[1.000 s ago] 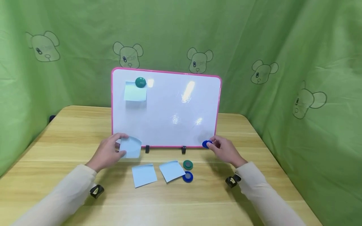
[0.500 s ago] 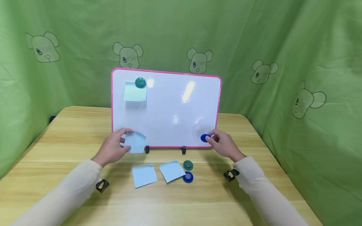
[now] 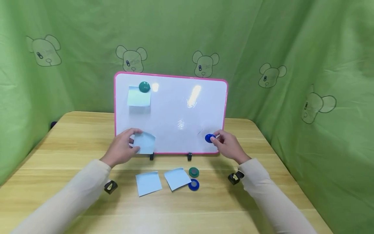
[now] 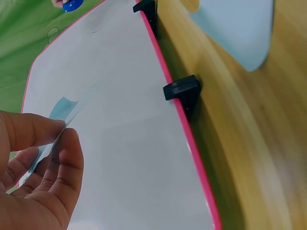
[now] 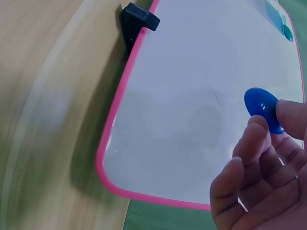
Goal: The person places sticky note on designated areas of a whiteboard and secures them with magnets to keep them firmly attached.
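My left hand (image 3: 121, 148) pinches a light blue sticky note (image 3: 145, 143) by its left edge, in front of the lower left of a pink-framed whiteboard (image 3: 175, 130). In the left wrist view the sticky note (image 4: 64, 112) shows nearly edge-on between thumb and fingers. A round blue magnet (image 3: 209, 138) is held between the thumb and fingers of my right hand (image 3: 230, 145), before the board's lower right. The right wrist view shows the blue magnet (image 5: 263, 108) tilted, its domed face visible. Up on the board, a green magnet (image 3: 144, 87) holds another sticky note (image 3: 139, 98).
Two sticky notes, a left one (image 3: 148, 184) and a right one (image 3: 177, 179), lie on the wooden table (image 3: 181, 214). Beside them are a green magnet (image 3: 193, 172) and a blue magnet (image 3: 193, 185). Black feet (image 3: 189, 157) support the board. A green curtain (image 3: 169, 29) hangs behind.
My left hand has moved right and up with the sticky note, now farther over the board. My right hand has risen and shifted slightly left with the blue magnet.
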Demonstrator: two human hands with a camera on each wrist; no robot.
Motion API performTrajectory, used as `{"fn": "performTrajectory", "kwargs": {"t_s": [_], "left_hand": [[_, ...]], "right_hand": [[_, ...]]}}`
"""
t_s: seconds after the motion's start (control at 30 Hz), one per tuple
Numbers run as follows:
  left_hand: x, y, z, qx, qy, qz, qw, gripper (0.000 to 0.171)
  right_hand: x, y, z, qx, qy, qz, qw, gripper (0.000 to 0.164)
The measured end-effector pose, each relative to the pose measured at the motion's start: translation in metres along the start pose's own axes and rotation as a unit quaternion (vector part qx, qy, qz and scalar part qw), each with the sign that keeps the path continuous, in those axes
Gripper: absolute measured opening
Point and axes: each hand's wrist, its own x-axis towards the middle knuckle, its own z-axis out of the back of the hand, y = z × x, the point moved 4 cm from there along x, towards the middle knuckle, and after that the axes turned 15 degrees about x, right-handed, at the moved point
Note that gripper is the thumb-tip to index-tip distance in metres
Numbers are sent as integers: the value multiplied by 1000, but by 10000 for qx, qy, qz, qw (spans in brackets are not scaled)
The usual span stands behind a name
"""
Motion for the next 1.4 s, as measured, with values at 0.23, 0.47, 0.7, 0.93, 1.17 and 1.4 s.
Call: {"fn": "performTrajectory", "kwargs": {"t_s": [0.23,0.47,0.7,0.93,1.17,1.4], "left_hand": [[12,-13,0,-106,66,79,9999,50],[24,-24,-1,-282,33,35,9996,51],[34,-32,-3,-343,36,165,9993,52],[42,-39,0,-313,-72,64,9995,53],[49,-45,2,-320,-94,84,9994,52],[57,-53,3,-345,-185,21,9992,52]], "right_hand": [[8,9,0,27,-12,157,9999,17],[16,14,1,57,-57,110,9999,19],[24,20,-1,120,-66,69,9999,19],[31,26,0,93,-100,98,9999,20],[39,33,0,42,-119,199,9997,20],[44,39,1,-32,-191,253,9995,22]]}}
